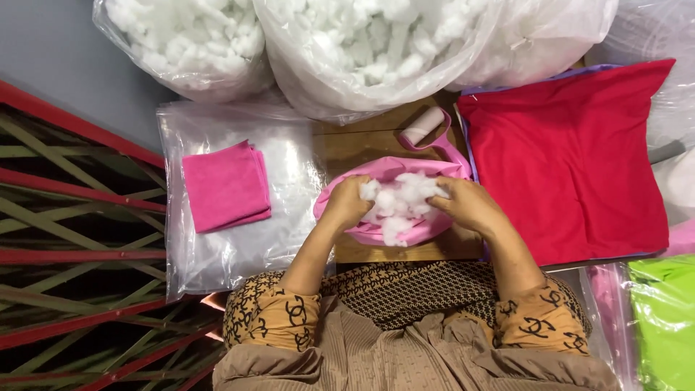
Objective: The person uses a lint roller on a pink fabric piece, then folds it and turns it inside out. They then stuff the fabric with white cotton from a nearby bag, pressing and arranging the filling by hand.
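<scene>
A pink fabric cover (376,233) lies on the wooden table in front of me, its mouth full of white stuffing (402,203). My left hand (347,204) grips the cover's left edge together with some of the fluff. My right hand (465,204) presses into the stuffing at the cover's right edge. Both hands are closed around the fabric and filling.
Folded pink cloths (226,186) lie on a clear plastic bag (217,246) at left. Big clear bags of white stuffing (362,43) stand at the back. A red cover (579,159) lies at right, a small pink roll (423,125) behind, a green bag (662,318) at lower right.
</scene>
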